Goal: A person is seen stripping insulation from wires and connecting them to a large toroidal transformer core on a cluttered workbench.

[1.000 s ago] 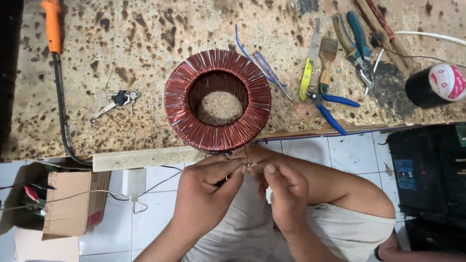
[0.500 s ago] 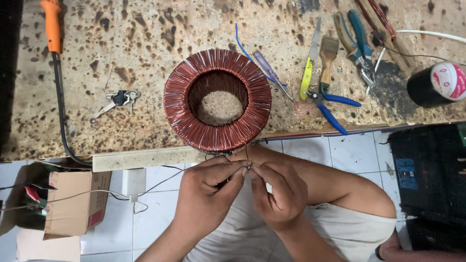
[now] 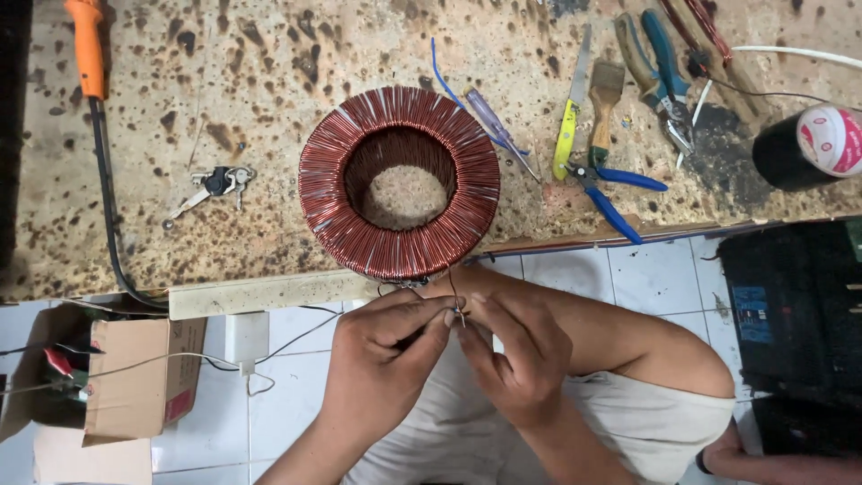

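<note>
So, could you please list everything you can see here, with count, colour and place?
wire coil: one, copper-red ring, bench edge, centre
thin wire: one, dark, from coil down to the fingers
bench: one, tan, spotted, top half
soldering iron: one, orange handle, top left
keys: one bunch, silver and black, left of coil
screwdriver: one, clear purple, right of coil
pliers: one, blue handles, right of centre
brush: one, wooden, above pliers
tape roll: one, black, far right
cardboard box: one, brown, lower left
left hand: one, pinching wire
right hand: one, pinching wire
</note>
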